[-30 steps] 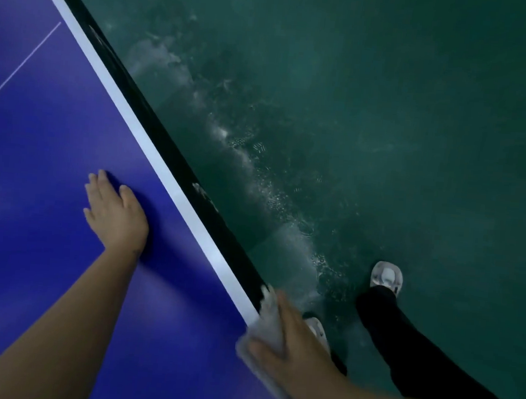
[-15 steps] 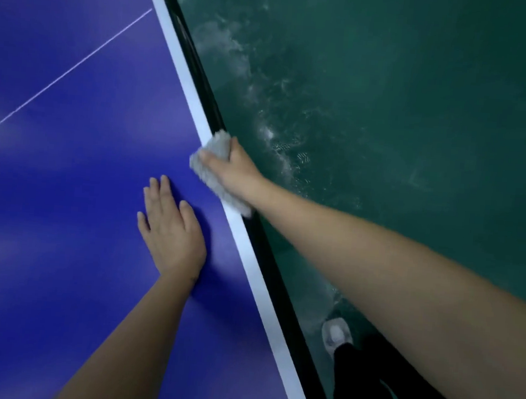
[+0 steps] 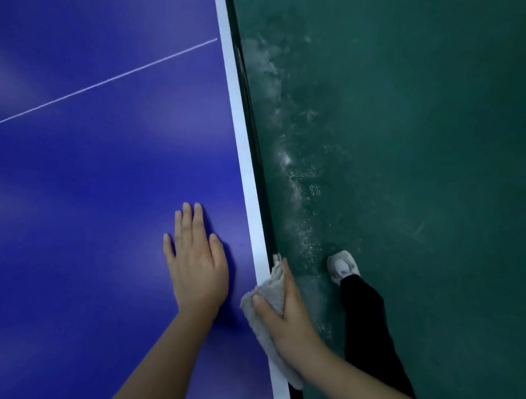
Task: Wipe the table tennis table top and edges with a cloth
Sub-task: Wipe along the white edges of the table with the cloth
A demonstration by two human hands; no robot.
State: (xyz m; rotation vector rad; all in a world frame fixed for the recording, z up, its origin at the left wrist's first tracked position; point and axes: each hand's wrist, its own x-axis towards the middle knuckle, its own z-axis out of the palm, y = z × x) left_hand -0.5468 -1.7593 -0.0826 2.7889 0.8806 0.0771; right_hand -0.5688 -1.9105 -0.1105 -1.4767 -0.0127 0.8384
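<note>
Now the right hand point(image 3: 290, 321) grips the grey cloth point(image 3: 266, 297) wrapped over the white edge point(image 3: 243, 153) of the worktop point(image 3: 99, 186), and that edge runs long and straight away ahead of it, while the left hand point(image 3: 198, 263) lies flat and open on the blue top just beside.

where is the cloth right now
Head view, lower middle: the cloth lies over the table's white edge stripe, gripped by the right hand, beside the left hand.

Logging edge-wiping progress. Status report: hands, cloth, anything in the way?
Left hand flat on blue table top. Right hand grips grey cloth, pressed over the white-lined table edge. No obstacle seen along the edge ahead.
</note>
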